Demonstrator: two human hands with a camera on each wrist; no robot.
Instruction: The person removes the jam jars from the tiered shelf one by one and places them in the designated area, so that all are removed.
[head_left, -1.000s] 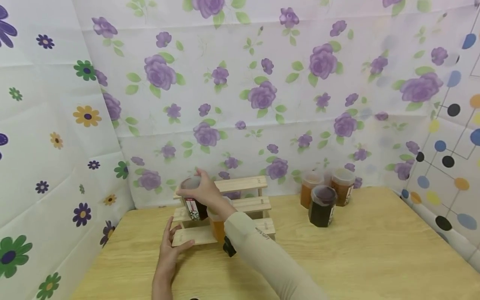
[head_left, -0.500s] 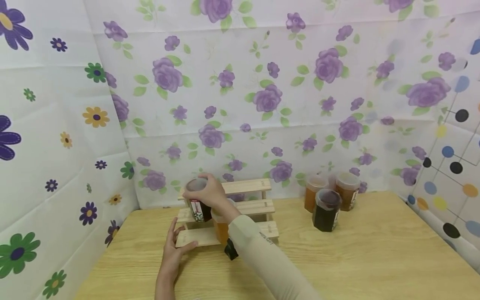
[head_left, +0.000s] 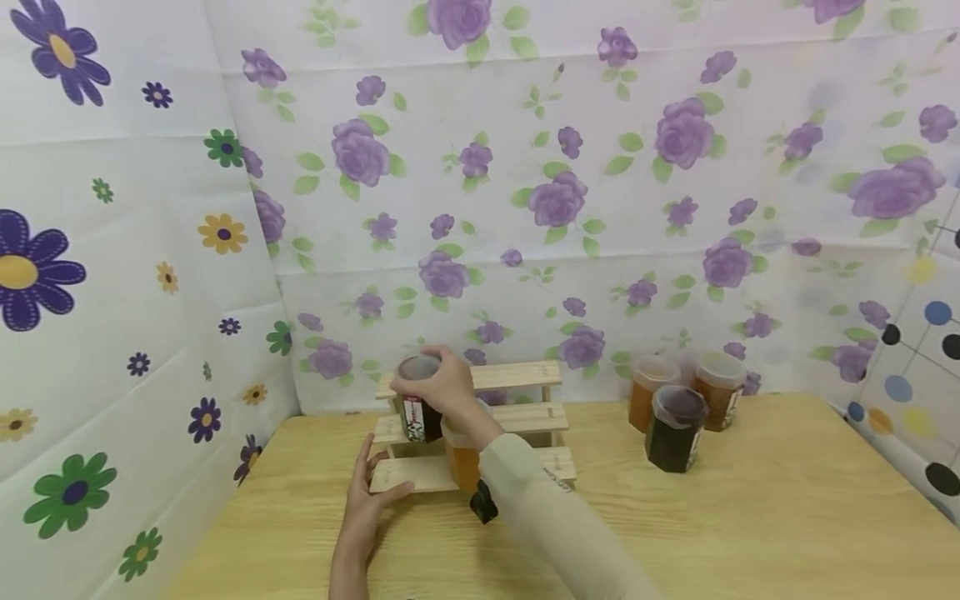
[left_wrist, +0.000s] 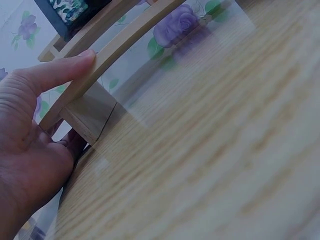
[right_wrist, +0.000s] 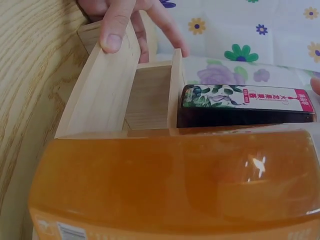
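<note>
Standing upright toward the left end of the middle shelf [head_left: 517,417], a dark jar [head_left: 420,419] is grasped near its rim by the right hand [head_left: 442,385]; whether its base is fully supported cannot be told. The left end of the wooden rack [head_left: 557,419] is gripped by the left hand [head_left: 366,497], with the thumb pressed over the front edge of the lower shelf [head_left: 414,474]. Bare wood is shown on that shelf between the thumb and an orange jar [head_left: 463,463], and on the top shelf [head_left: 517,375] to the right of the right hand.

The rack is supported by a wood-grained tabletop [head_left: 712,533], which is bordered behind by a rose-patterned cloth [head_left: 510,108], on the left by a daisy-patterned cloth [head_left: 135,242] and on the right by a dotted cloth [head_left: 915,417].

The dark jar is partly blocked from the front by the orange jar, set on the lower shelf. The rack's right half is crossed by a pale sleeve [head_left: 555,517], below which a small black object [head_left: 483,502] is seen. Near the tabletop's back edge, apart from the rack, an amber jar [head_left: 647,404] and a brown jar [head_left: 712,400] are fronted by a purplish-black jar [head_left: 673,433].
</note>
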